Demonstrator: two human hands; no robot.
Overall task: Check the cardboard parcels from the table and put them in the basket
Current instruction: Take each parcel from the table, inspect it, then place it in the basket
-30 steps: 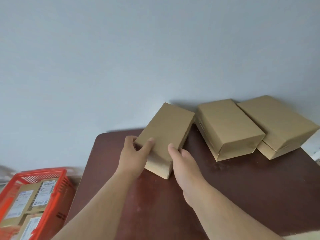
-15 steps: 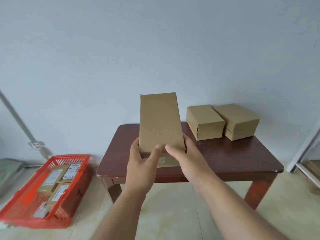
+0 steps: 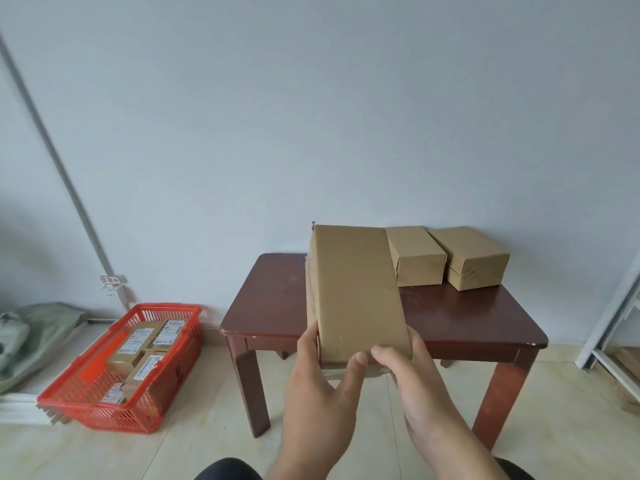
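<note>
My left hand and right hand grip a plain box above the brown table | two boxes near the wall | red basket on the floor holds labelled boxes, words too small.

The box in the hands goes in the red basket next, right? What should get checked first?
1. Both hands hold the box: ok, left hand and right hand grip its near end.
2. Box is off the table: ok.
3. Box looks undamaged: cannot tell, only two sides show.
4. Label checked: cannot tell, none is visible.
5. Basket has room: ok, its near part looks free.
6. Boxes left on table: two.
</note>
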